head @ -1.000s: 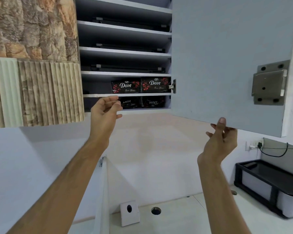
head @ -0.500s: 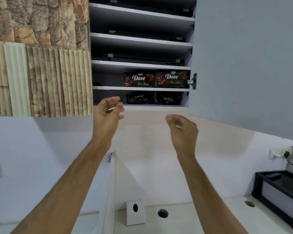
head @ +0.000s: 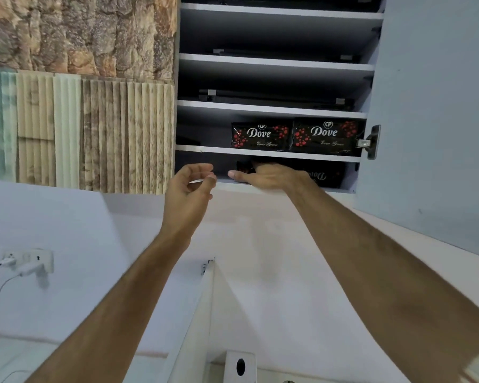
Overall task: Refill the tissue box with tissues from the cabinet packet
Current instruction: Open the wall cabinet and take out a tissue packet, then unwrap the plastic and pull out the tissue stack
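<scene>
The wall cabinet stands open, its grey door (head: 432,106) swung out to the right. Two black Dove tissue packets (head: 262,135) (head: 325,135) lie side by side on the second-lowest shelf. Two more lie on the lowest shelf: the left packet (head: 244,168) is mostly hidden, and the right packet (head: 327,176) shows its upside-down logo. My right hand (head: 271,176) reaches into the lowest shelf over the left packet, thumb out at the shelf edge and fingers hidden inside. My left hand (head: 190,189) hovers just below the shelf's front edge, fingers curled loosely apart and holding nothing.
Flat dark items lie on the upper shelves (head: 274,96). A stone-pattern panel (head: 80,106) covers the wall to the left. Below are a white upright partition (head: 205,313), a white block with an oval hole (head: 239,366), and a wall socket with cables (head: 28,262).
My right hand left the door's lower edge, swung left and reached up into the lowest shelf. My left hand stayed near the shelf front. The view moved closer to the cabinet.
</scene>
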